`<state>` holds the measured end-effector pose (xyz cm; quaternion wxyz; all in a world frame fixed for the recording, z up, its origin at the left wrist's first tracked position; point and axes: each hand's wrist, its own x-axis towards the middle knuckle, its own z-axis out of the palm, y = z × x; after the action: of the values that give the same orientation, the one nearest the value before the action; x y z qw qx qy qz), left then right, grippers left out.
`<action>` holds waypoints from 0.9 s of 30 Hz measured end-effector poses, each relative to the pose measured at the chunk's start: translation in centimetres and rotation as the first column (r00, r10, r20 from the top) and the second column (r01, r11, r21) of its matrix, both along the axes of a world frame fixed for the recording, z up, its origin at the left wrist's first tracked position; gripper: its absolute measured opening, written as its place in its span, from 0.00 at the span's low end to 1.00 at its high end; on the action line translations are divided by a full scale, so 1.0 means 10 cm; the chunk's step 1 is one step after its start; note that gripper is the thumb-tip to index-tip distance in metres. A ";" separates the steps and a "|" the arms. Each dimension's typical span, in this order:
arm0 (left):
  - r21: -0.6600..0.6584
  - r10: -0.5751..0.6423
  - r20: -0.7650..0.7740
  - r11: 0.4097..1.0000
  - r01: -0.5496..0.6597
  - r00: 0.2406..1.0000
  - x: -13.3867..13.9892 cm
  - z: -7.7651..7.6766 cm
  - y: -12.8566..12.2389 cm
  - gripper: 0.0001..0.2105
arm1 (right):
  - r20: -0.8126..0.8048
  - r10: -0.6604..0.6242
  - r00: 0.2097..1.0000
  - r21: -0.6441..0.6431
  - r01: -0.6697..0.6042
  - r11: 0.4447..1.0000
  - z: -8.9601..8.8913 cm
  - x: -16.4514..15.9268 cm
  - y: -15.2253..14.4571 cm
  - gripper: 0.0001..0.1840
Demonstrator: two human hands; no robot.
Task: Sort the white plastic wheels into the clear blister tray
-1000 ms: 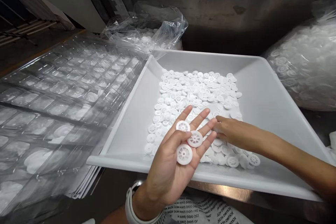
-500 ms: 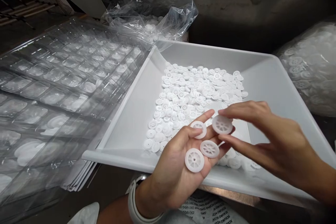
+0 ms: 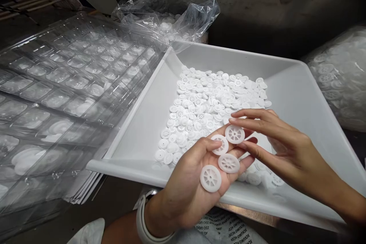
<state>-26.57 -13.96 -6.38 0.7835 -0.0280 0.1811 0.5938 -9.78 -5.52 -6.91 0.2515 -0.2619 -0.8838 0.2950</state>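
My left hand [image 3: 197, 175] is palm up above the tray's near side, with several white plastic spoked wheels on it. Its thumb presses one wheel [image 3: 219, 145] against the fingers. Another wheel [image 3: 229, 163] lies across the fingers, and a third [image 3: 211, 178] rests on the palm. From the right, my right hand [image 3: 281, 145] holds a further wheel [image 3: 235, 134] by its edge between fingertips and thumb, against the left fingers. Below and behind the hands, a heap of the same small wheels [image 3: 197, 110] fills the middle of the white tray [image 3: 137, 133].
Clear plastic blister trays [image 3: 57, 80] are stacked on the left, white parts showing through them. Behind the tray stands an open clear bag [image 3: 197, 11] of white pieces. A full bag of wheels [image 3: 343, 68] is at the right. Paper sheets [image 3: 85, 187] stick out beneath the blister trays.
My right hand has moved slightly left, bringing its wheel beside the one under my left thumb. That wheel now faces me more fully. The view has shifted a little.
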 end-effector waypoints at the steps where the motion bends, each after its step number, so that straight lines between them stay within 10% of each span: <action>1: -0.012 0.001 -0.007 1.000 -0.001 1.000 0.00 0.00 0.00 0.19 | 0.014 -0.006 1.000 -0.005 0.006 1.000 -0.01 0.00 0.01 0.17; 12: -0.129 0.030 -0.041 0.991 -0.035 0.999 -0.01 -0.01 0.00 0.19 | 0.123 0.039 0.992 0.511 -0.097 0.854 0.06 0.08 -0.04 0.14; 27: -0.100 -0.043 -0.105 0.994 0.032 0.994 -0.03 -0.01 -0.03 0.15 | 0.219 0.187 0.958 0.582 -0.282 0.762 0.10 0.13 -0.15 0.14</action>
<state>-26.86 -14.27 -6.43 0.7813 -0.0313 0.2524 0.5700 -8.51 -7.02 -5.95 0.2171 -0.0753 -0.9732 0.0047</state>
